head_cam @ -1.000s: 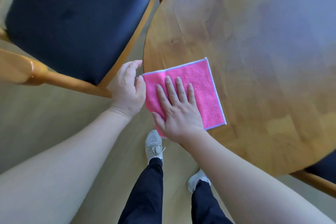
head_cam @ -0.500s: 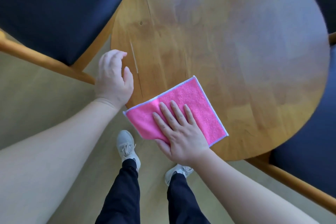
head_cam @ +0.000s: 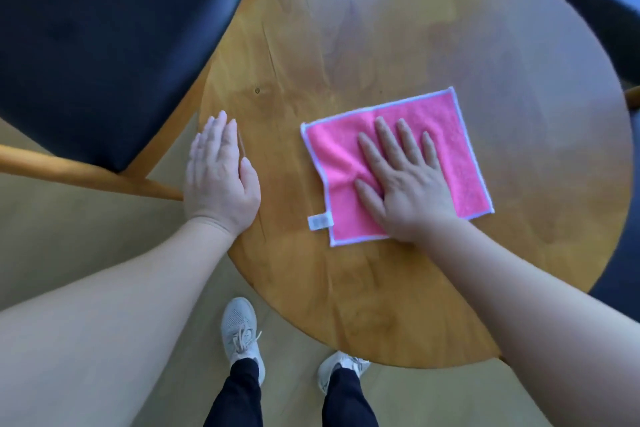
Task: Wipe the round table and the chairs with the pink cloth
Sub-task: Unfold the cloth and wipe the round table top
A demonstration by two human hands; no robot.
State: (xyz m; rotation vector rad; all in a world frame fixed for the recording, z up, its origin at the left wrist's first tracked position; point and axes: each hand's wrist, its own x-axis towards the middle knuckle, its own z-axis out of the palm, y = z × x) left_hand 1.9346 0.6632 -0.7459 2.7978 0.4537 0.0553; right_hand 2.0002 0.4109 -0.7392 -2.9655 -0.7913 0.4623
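The pink cloth point(head_cam: 398, 163) looks soft, light and floppy. The right hand point(head_cam: 405, 184) presses it flat on the surface point(head_cam: 381, 45), fingers point(head_cam: 384, 135) spread apart; pressing in its middle seems best. The left hand point(head_cam: 220, 177) rests flat at the edge, fingers together.

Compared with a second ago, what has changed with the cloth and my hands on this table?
The right hand, pressed flat, has slid the pink square cloth from the round wooden table's near-left edge inward, wholly onto the top. The left hand has uncurled and lies flat at the rim. The dark-cushioned wooden chair is still untouched.
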